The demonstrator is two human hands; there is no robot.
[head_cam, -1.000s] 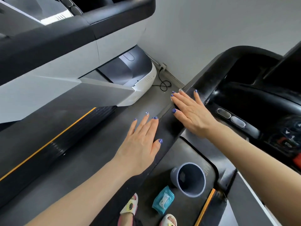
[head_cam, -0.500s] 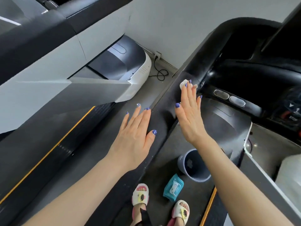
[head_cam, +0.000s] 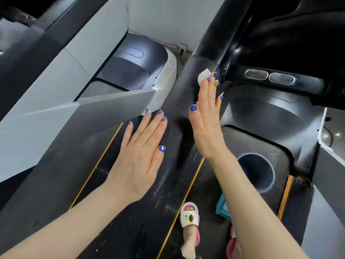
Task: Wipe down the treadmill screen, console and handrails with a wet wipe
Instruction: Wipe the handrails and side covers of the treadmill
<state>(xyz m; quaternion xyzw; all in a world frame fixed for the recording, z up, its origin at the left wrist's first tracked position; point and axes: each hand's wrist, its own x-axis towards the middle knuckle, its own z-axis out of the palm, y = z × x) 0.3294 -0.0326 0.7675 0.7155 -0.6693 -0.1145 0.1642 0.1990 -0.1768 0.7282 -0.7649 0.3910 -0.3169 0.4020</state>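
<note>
Both arms are bare, no sleeves. Left hand (head_cam: 141, 156) and right hand (head_cam: 207, 124) have glossy blue nail polish, with one glittery accent nail on each. On the feet: white slippers (head_cam: 189, 214) with pink insoles and a cartoon face.

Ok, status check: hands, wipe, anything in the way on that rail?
Right hand flat, pressing wet wipe on black handrail. Left hand open, flat on same rail. Nothing blocking ahead.
</note>
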